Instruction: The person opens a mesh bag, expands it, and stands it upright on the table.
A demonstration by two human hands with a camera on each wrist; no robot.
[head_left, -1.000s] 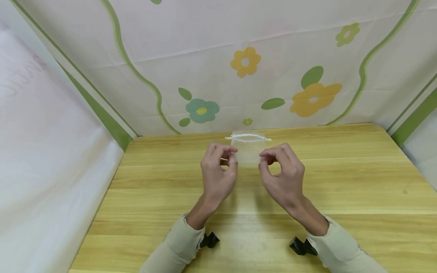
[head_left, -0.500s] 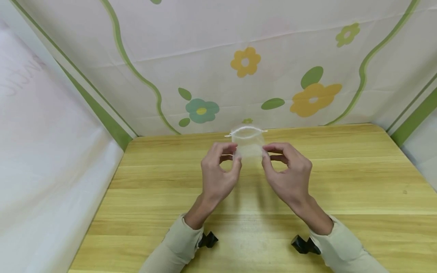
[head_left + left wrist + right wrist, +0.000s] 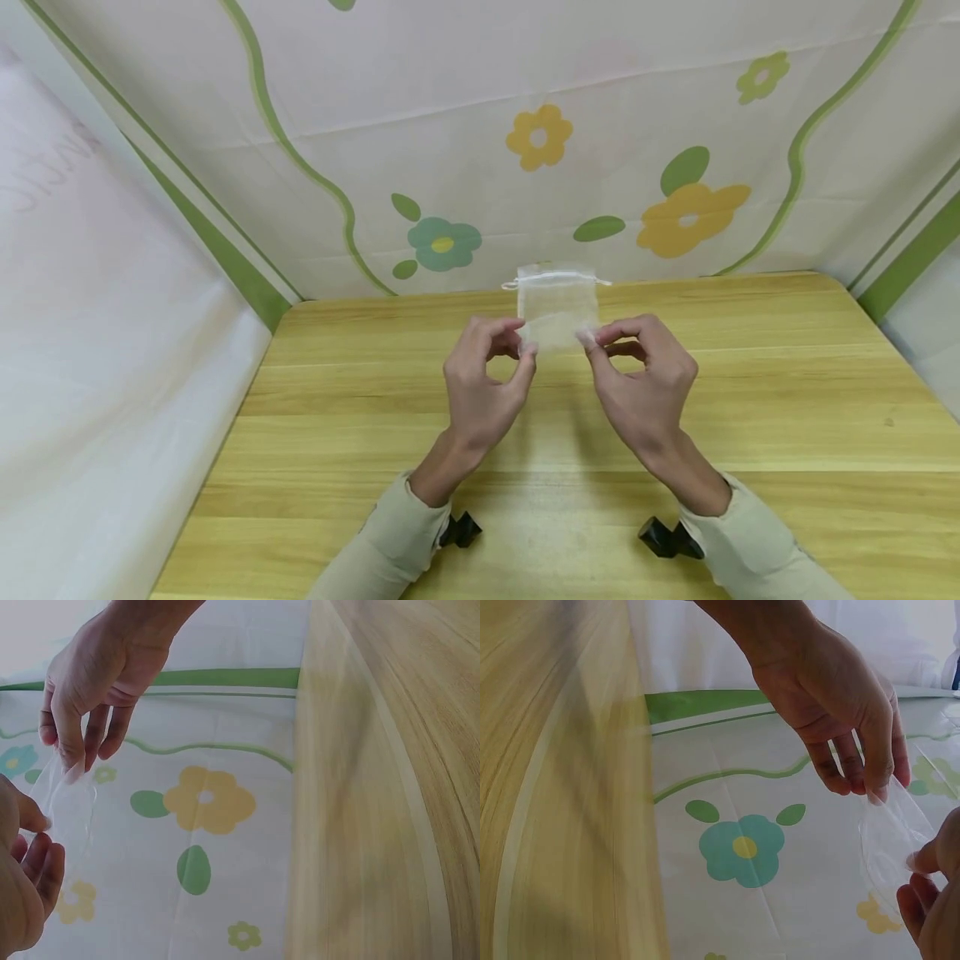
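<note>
- Beneath the sheer white drawstring pouch [image 3: 558,310] lies the wood-grain table [image 3: 337,392]; the pouch hangs above the far edge, spread fairly flat, its mouth pointing away from the person.
- At the pouch's near left corner, the left hand [image 3: 483,387] pinches the sheer material between thumb and forefinger.
- At the pouch's near right corner, the right hand [image 3: 648,392] has a matching pinch, thumb against finger.
- Out from both sides of the pouch's mouth poke the ends of its white drawcord [image 3: 511,285].
- Behind the pouch hangs the flower-printed curtain [image 3: 420,150].
- As for progress, lifting the pouch and gripping both corners look done. Its mouth is not gathered, so drawing the cord tight seems undone, and no contents show. What else is left cannot be told.
</note>
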